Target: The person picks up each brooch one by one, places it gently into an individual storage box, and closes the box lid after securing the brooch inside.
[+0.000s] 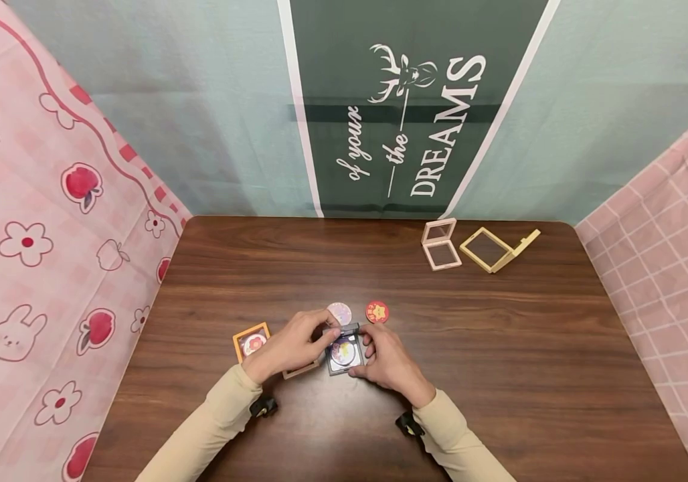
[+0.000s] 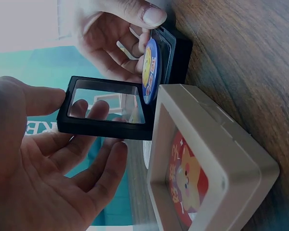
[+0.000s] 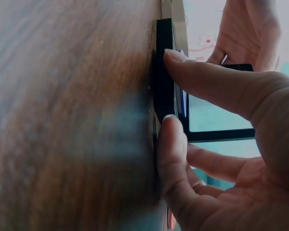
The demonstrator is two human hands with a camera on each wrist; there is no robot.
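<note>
A black display frame [image 1: 336, 371] stands opened on the table between both hands, its lid raised. My left hand [image 1: 296, 343] pinches the black lid [image 2: 103, 130], thumb on its outer edge and fingers behind its clear window. My right hand [image 1: 389, 360] grips the black base [image 3: 164, 77] by its side, with the thumb and a finger at its edges. Inside the base lies a round blue-rimmed badge [image 2: 152, 72] with a yellow figure. Close beside it is a beige frame [image 2: 219, 144] holding a red star badge [image 2: 187, 175], partly hidden by the left hand in the head view.
An orange frame [image 1: 237, 349] with a flower badge lies left of the hands. Just beyond them are a pale pink-purple badge [image 1: 339, 312] and a red star badge [image 1: 377, 312]. Near the back edge stand opened pink [image 1: 440, 242] and yellow [image 1: 508, 260] frames.
</note>
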